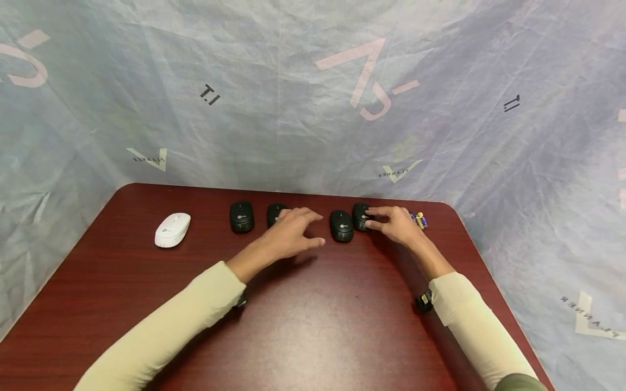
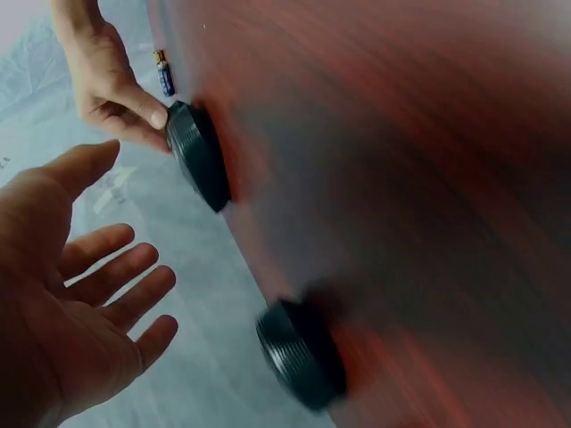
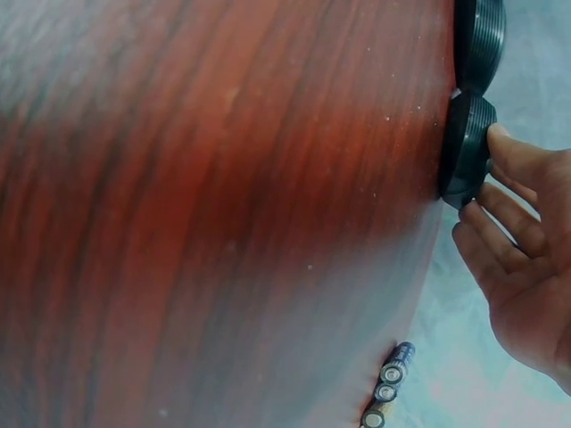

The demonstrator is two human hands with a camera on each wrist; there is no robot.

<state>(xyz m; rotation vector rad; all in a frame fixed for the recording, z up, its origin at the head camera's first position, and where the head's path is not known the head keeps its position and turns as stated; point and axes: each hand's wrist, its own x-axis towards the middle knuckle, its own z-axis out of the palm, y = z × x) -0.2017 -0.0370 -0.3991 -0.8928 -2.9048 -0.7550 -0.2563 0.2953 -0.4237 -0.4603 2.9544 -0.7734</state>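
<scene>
My right hand (image 1: 398, 225) pinches the right side of the rightmost black computer mouse (image 1: 361, 216) between thumb and fingers; the right wrist view shows this mouse (image 3: 466, 150) resting on the table edge-on. Just left of it stands another black mouse (image 1: 341, 226). My left hand (image 1: 293, 233) hovers over the table with fingers spread and nothing in its grasp. It partly covers a third black mouse (image 1: 275, 212). One more black mouse (image 1: 242, 216) lies farther left, beyond which is a white mouse (image 1: 172, 230).
Several small batteries (image 1: 420, 219) lie near the back right corner, partly behind my right hand. The dark red wooden table (image 1: 313, 326) ends at a grey fabric backdrop (image 1: 274, 108) behind and on both sides.
</scene>
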